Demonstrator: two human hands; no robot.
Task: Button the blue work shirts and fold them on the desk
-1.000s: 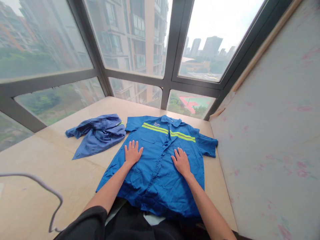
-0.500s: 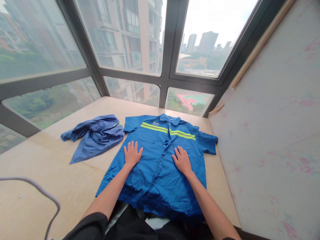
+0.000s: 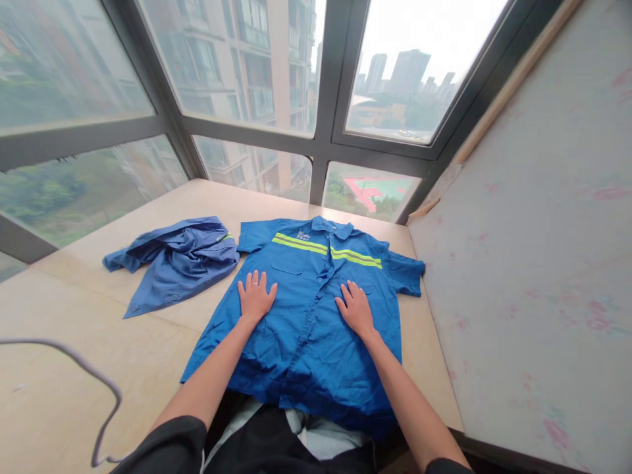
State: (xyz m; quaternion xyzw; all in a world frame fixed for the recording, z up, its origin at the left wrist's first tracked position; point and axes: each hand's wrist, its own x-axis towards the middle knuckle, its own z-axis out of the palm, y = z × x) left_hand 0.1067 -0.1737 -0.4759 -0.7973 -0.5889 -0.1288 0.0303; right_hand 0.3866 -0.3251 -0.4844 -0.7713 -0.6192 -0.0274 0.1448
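Note:
A blue short-sleeved work shirt (image 3: 306,329) lies front side up, its collar toward the window and its hem hanging over the near edge. Yellow-green reflective stripes cross its chest. On the left half of the shirt, below a pocket, my left hand (image 3: 256,296) rests flat with fingers spread and a ring on one finger. My right hand (image 3: 356,308) lies flat on the other half, beside the button front, fingers apart. Neither hand grips the cloth. A second, crumpled blue garment (image 3: 182,263) sits to the left of the shirt.
The pale wooden surface (image 3: 74,296) runs up to grey-framed windows (image 3: 323,131). A flowered wall (image 3: 518,250) stands close on the right, near the shirt's sleeve. At the lower left a white cable (image 3: 93,370) curves over the surface.
My view has shifted slightly, so everything sits a little higher and farther left. Both hands stay flat at about the same spots on the shirt.

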